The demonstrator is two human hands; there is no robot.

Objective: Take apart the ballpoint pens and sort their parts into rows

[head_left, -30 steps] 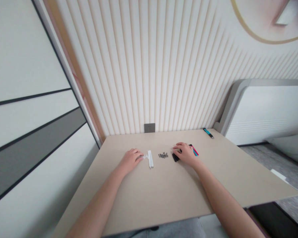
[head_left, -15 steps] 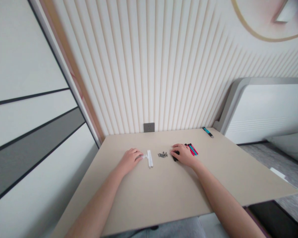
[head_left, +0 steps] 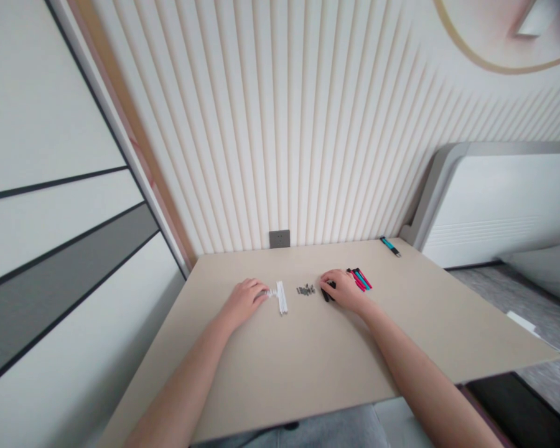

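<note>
My left hand [head_left: 244,303] lies on the table, fingers stretched loosely, its fingertips touching a group of small whitish parts [head_left: 271,292] too tiny to name. Just right of these lie several slim white rods that look like pen refills [head_left: 282,298]. A small cluster of grey metal pieces [head_left: 305,290] sits between my two hands. My right hand [head_left: 344,289] curls over several short black tubes [head_left: 325,295], thumb and fingers around them, partly hiding them. Beyond its knuckles lie pink and teal pen barrels [head_left: 361,280] with dark ends, side by side.
A teal and black pen-like item [head_left: 391,247] lies at the far right of the beige table [head_left: 289,367]. A dark wall socket [head_left: 279,239] is behind the back edge. A white cabinet [head_left: 74,311] stands left, a headboard [head_left: 508,205] right.
The right fingers have shifted slightly over the black tubes, and more of the tubes show now. The left hand stays in place. The view has tilted a little.
</note>
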